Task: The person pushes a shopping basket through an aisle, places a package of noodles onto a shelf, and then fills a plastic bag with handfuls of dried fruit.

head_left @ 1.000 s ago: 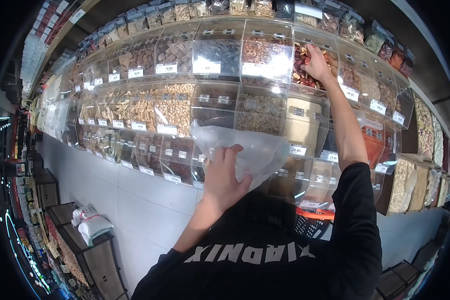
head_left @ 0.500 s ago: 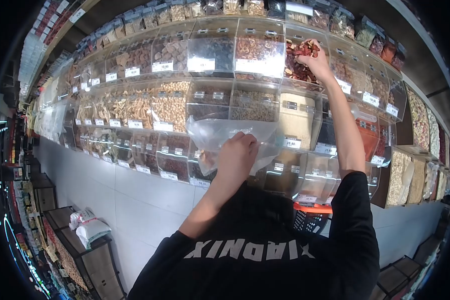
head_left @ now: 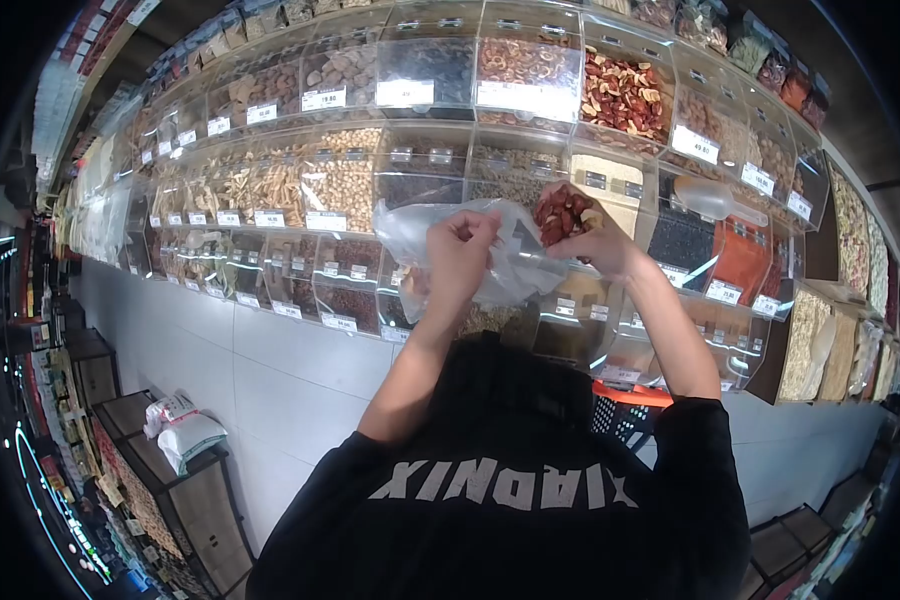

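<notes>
My left hand (head_left: 458, 258) is closed, fingertips pinching the rim of a clear plastic bag (head_left: 510, 230) in front of the bins. A few pale and reddish pieces show low in the bag. Right beside the bag's mouth is my right hand (head_left: 605, 248), its fingers curled round a handful of dried red date slices (head_left: 565, 215). These slices are dark red with some pale cut faces. More of them lie in the open bin (head_left: 625, 95) at the upper right.
Rows of clear bins with price tags (head_left: 695, 145) fill the shelf ahead. A white scoop (head_left: 705, 198) lies over the bins at right. Below stands a dark basket (head_left: 620, 420) with an orange handle (head_left: 630, 393). White sacks (head_left: 188, 438) rest on a cabinet at left.
My right hand has come down and left from the date bin to the bag, carrying a handful of slices. My left hand has kept hold of the bag and moved slightly up.
</notes>
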A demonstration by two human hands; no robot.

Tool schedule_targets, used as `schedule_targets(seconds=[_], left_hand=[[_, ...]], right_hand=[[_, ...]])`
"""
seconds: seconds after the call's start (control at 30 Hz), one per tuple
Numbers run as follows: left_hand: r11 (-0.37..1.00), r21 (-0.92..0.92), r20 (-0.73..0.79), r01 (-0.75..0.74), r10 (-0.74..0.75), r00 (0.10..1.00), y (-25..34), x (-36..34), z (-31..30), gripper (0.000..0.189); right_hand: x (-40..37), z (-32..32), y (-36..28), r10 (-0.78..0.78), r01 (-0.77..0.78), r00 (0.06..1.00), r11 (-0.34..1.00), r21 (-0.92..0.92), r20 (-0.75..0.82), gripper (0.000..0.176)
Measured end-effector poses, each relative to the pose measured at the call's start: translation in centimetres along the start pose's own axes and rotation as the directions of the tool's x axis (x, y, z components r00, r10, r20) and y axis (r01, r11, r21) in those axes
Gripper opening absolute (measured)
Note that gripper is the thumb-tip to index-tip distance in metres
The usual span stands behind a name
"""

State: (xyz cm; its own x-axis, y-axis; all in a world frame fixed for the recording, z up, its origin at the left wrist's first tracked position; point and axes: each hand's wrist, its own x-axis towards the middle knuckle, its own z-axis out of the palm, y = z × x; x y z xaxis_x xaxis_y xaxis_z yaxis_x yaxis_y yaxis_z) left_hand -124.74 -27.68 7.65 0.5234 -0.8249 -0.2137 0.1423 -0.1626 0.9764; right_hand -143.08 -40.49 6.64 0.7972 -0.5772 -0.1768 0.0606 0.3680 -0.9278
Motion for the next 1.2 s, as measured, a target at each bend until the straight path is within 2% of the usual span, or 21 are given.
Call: schedule_targets(seconds=[0.1,0.17,0.23,0.3,0.33,0.47,0.53,0.6,0.67,0.73,0.83,0.93,1.0,1.1,1.13,1.2], left_hand=[[0.999,-0.03,-0.038,-0.014,0.013,0.999,0.3,0.0,0.3,0.023],[1.0,-0.014,-0.055,0.003,-0.004,0.998,0.7,-0.1,0.3,0.023],[1.0,0.002,-0.088,0.022,-0.022,0.996,0.6,-0.1,0.1,0.023],[0.99,0.085,-0.135,-0.112,0.123,0.983,0.5,0.0,-0.1,0.023],[0.99,0.085,-0.142,-0.11,0.121,0.982,0.7,-0.1,-0.2,0.023],[0.992,0.077,-0.088,-0.096,0.103,0.991,1.0,-0.7,-0.1,0.021],[0.991,0.077,-0.06,-0.111,0.116,0.991,1.4,-1.2,0.2,0.022],[0.991,0.047,0.035,-0.125,0.123,0.992,2.3,-2.0,0.5,0.023],[0.994,0.049,0.044,-0.102,0.1,0.994,2.6,-2.4,0.5,0.023],[0.995,0.053,0.061,-0.079,0.076,0.995,2.3,-2.7,0.7,0.023],[0.992,0.014,0.032,-0.122,0.121,0.992,1.7,-3.0,1.0,0.023],[0.997,-0.04,-0.004,-0.067,0.067,0.998,1.8,-3.6,0.4,0.023],[0.994,-0.076,-0.021,-0.082,0.08,0.997,2.0,-3.9,-0.3,0.022],[0.998,-0.02,-0.063,-0.052,0.051,0.997,2.0,-3.9,-1.6,0.019],[0.999,-0.023,-0.058,-0.048,0.046,0.997,2.1,-4.0,-2.1,0.019],[0.985,-0.102,-0.085,-0.137,0.129,0.988,2.3,-4.3,-2.9,0.017]], right_hand=[[-0.4,0.4,1.8,0.06,-0.06,0.998,0.997,-0.042,0.011,0.054],[-0.9,2.1,-0.1,0.126,-0.125,0.981,0.992,-0.018,0.147,0.057],[-1.4,3.3,-1.1,0.105,-0.097,0.972,0.994,-0.048,0.21,0.06],[-2.1,4.2,-1.8,0.131,-0.123,0.967,0.991,-0.051,0.216,0.064],[-2.1,4.1,-1.5,0.129,-0.133,0.957,0.991,-0.001,0.26,0.067],[-1.4,4.7,0.1,0.166,-0.176,0.965,0.984,0.035,0.204,0.058],[-0.4,4.9,0.5,0.334,-0.33,0.927,0.942,-0.055,0.17,0.052],[1.8,4.4,3.5,0.382,-0.373,0.91,0.924,-0.082,0.16,0.047],[3.7,5.0,5.5,0.429,-0.416,0.891,0.903,-0.108,0.147,0.041],[5.1,6.8,6.2,0.395,-0.366,0.91,0.908,-0.205,0.123,0.037],[6.5,8.6,8.6,0.276,-0.222,0.947,0.932,-0.288,0.166,0.037],[7.3,9.3,10.2,0.215,-0.104,0.952,0.896,-0.433,0.216,0.039],[7.9,9.1,10.0,0.263,-0.066,0.938,0.776,-0.627,0.227,0.04],[7.8,8.2,7.9,0.445,-0.015,0.881,0.37,-0.929,0.162,0.042],[7.0,7.9,6.7,0.427,0.002,0.89,0.346,-0.938,0.159,0.043],[2.9,7.0,2.7,0.097,0.101,0.973,0.636,-0.765,0.209,0.052]])
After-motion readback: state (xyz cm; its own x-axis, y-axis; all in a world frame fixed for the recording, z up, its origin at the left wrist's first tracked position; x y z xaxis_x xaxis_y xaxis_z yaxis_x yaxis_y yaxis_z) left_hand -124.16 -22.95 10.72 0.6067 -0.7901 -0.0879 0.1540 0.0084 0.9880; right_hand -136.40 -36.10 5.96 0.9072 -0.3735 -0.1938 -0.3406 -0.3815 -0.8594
